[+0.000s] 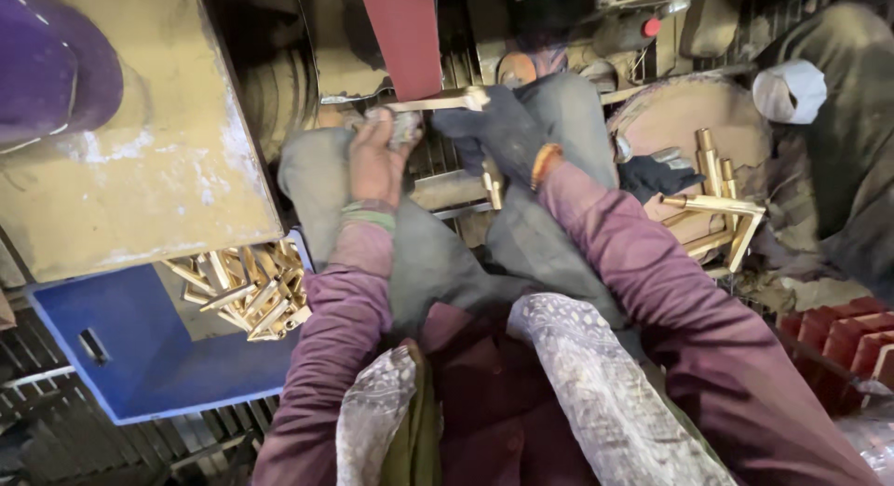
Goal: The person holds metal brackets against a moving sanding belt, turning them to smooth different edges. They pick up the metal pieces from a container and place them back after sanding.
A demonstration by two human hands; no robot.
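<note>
At the middle of the head view, just below the lower end of a dark red sanding belt [402, 34], the person holds a long brass bar [438, 101] crosswise, its pale face just at the belt. The left hand [380, 160] is bare and closed around a grey rag at the bar's left end, fingers curled tight over it. The right hand [494, 123] wears a dark glove and grips the bar's right end, with an orange band showing at the wrist. Both arms are in purple sleeves, and the person's knees in grey trousers sit under the hands. Against the left knee, a blue crate [140, 356] stands on a slatted floor, with a heap of brass pieces [247, 290] in its far right corner, partly under a worn yellowish machine housing [130, 141]. To the right of the right knee, more brass bars [717, 202] lie crossed on a round brown surface, well apart from the hands, with a dark glove [656, 169] lying just beside them. A red ribbed crate [847, 342] shows at the right edge. A patterned grey scarf hangs down the person's chest.
</note>
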